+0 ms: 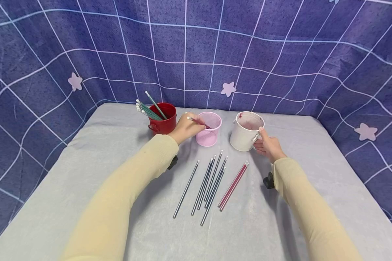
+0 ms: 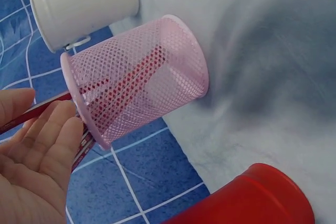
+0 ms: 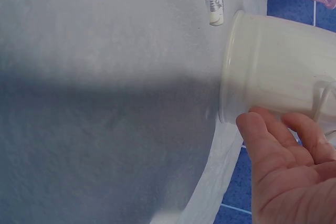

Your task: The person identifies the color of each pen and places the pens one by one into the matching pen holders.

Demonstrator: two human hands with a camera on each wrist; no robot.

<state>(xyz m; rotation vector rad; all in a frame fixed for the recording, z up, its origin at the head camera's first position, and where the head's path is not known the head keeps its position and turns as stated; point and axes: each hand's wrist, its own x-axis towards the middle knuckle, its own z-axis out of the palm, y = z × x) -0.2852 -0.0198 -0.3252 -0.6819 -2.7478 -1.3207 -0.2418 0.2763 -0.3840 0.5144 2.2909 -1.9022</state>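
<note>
Nearest lie dark pencils (image 1: 186, 189) and two red pencils (image 1: 234, 187). Beyond, the left hand (image 1: 187, 128) pinches another red pencil (image 1: 198, 122), its end inside the pink cup (image 1: 207, 138). The right hand (image 1: 270, 146) touches the white pail (image 1: 241, 137); whether it grips, I cannot tell.

Left hand (image 1: 187, 127): pinches red pencil (image 1: 199, 122), angled into pink cup (image 1: 207, 137)
Right hand (image 1: 268, 145): touches white bucket (image 1: 241, 137) near bench's (image 1: 98, 163) far edge
Red bucket (image 1: 166, 125): green pencils (image 1: 150, 111) inside, toward far-left corner
</note>
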